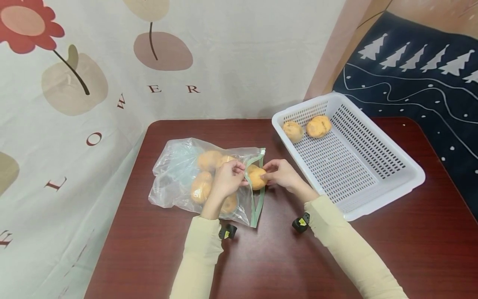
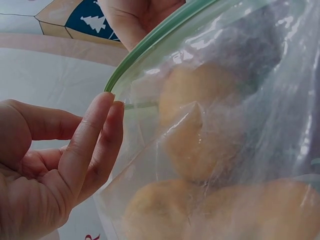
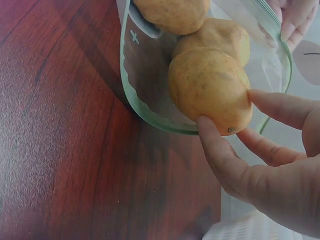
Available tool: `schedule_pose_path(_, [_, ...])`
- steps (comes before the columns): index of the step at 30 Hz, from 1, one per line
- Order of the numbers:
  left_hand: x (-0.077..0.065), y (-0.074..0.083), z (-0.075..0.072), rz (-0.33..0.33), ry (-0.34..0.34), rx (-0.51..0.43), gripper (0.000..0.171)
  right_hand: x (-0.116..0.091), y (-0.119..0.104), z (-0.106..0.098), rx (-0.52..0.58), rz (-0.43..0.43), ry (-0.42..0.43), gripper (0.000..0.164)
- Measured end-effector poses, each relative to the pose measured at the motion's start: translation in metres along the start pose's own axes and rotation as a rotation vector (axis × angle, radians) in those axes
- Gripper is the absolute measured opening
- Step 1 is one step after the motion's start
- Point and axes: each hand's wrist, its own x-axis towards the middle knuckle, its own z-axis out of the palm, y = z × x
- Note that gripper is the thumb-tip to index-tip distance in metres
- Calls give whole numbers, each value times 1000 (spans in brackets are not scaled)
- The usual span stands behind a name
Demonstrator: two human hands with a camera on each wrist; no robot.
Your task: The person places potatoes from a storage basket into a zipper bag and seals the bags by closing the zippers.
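A clear zip bag point(image 1: 179, 182) with a green-edged mouth lies on the table, mouth to the right. Several potatoes point(image 1: 201, 187) show through its film. My left hand point(image 1: 228, 179) reaches over the bag and pinches the upper edge of its mouth, lifting it; the left wrist view has the fingertips at the green strip point(image 2: 145, 45). My right hand point(image 1: 286, 176) holds a potato point(image 3: 210, 87) between thumb and fingers, in the bag's open mouth. That potato touches or nearly touches another potato point(image 3: 220, 37) inside.
A white perforated plastic basket point(image 1: 396, 199) stands on the right of the dark red table point(image 1: 149, 257), with two potatoes point(image 1: 318, 126) at its far left end. A printed cloth point(image 1: 242, 74) hangs behind the table, and a dark cloth with white trees point(image 1: 410, 91) hangs at the right.
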Motion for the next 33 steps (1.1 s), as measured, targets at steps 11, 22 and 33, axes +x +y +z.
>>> schedule_pose_path(11, [0, -1, 0, -10, -13, 32, 15, 5, 9, 14, 39, 2, 2, 24])
schedule_pose_path(22, [0, -2, -1, 3, -14, 29, 14, 2, 6, 8, 75, 22, -36, 27])
schedule_pose_path(33, [0, -2, -1, -1, -1, -8, 14, 1, -8, -10, 114, -76, -85, 30])
